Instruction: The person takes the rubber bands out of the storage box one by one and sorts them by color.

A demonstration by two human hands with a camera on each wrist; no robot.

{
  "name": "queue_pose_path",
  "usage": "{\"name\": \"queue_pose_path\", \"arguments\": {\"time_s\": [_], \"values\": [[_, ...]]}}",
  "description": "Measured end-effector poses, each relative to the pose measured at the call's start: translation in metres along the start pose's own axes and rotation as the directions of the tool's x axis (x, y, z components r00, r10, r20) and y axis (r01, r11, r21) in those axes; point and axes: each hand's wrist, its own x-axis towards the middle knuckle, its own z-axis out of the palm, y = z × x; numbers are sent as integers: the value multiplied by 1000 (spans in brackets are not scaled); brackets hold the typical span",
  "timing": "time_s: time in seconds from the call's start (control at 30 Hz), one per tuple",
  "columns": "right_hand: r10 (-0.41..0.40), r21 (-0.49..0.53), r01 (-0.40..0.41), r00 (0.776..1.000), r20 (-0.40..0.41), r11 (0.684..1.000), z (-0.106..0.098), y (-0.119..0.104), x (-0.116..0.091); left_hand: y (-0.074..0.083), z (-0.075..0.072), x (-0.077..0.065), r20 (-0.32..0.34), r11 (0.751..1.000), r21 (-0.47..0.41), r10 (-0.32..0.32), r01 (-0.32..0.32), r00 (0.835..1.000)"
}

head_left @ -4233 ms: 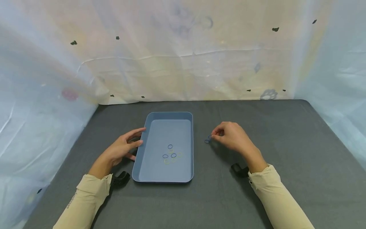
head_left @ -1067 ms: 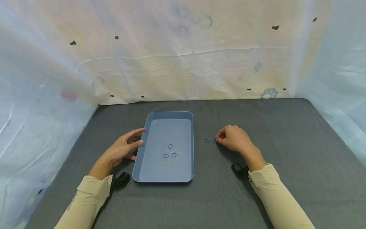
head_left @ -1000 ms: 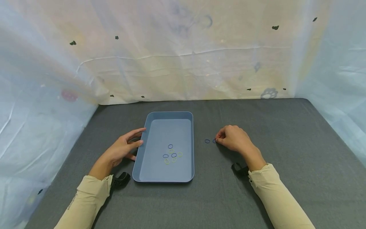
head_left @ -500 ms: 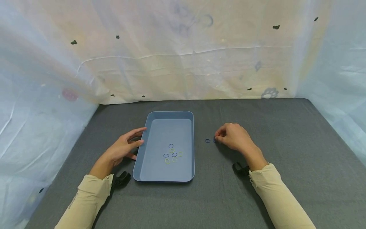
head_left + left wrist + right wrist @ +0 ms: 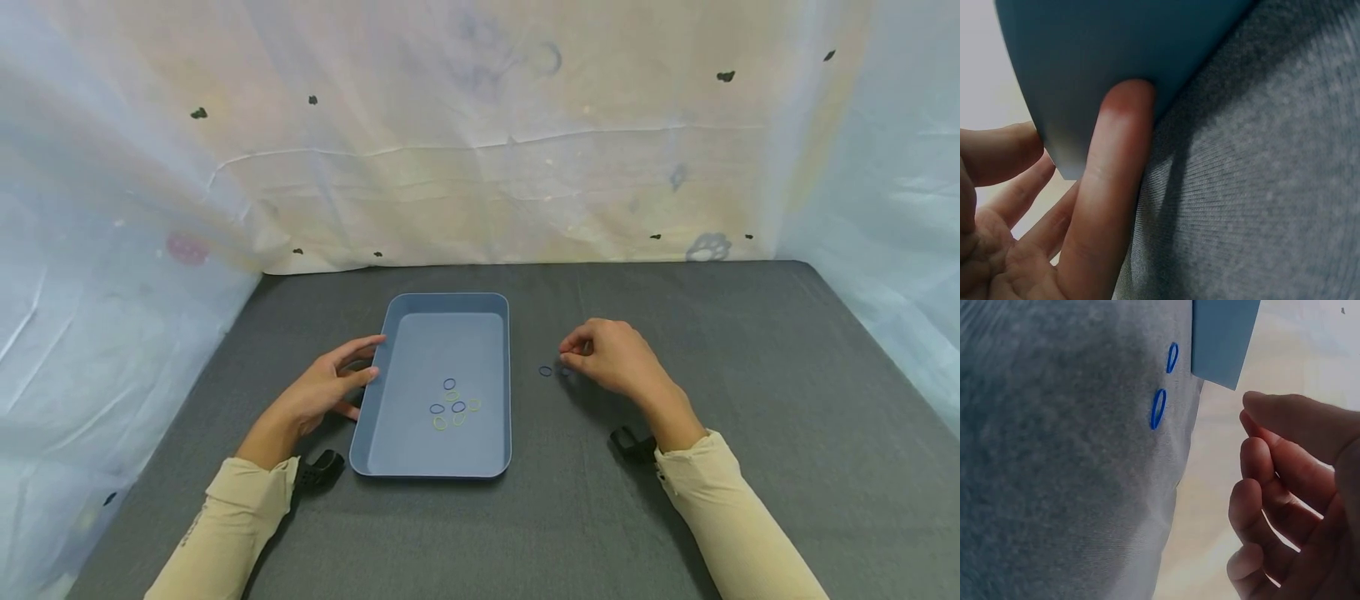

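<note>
My left hand (image 5: 318,390) rests its fingers against the left side of a blue-grey tray (image 5: 420,354); in the left wrist view a straight finger (image 5: 1109,181) presses the tray's outer wall. Several small thin rubber bands, blue (image 5: 459,402) and yellow (image 5: 439,429), lie in the tray. To the tray's right, two blue bands lie side by side on the cloth, one nearer (image 5: 1153,415) and one farther (image 5: 1176,353) in the right wrist view. Just above them hovers my right hand (image 5: 618,358), fingers loosely bent, thumb tip near the index fingertip, with nothing visible between them.
A dark grey cloth (image 5: 555,517) covers the table. Behind it hangs a pale patterned curtain (image 5: 480,200), with more sheeting at both sides. Black wrist straps (image 5: 321,471) show by each forearm.
My right hand first held a blue band beside the other one, then set it down to the right of it. It has since lifted slightly away, leaving both lying. My left hand stays put.
</note>
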Motion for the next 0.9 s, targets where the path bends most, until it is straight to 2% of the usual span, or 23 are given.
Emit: {"name": "queue_pose_path", "arguments": {"time_s": [0.7,0.9], "values": [[-85,35,89,993,-85,995,-3,-11,-6,-6,0,2,7,1000,-4,11,-11,1000],[-118,72,124,990,-79,990,-1,-18,-5,-4,-1,3,0,1000,1,6,-6,1000]]}}
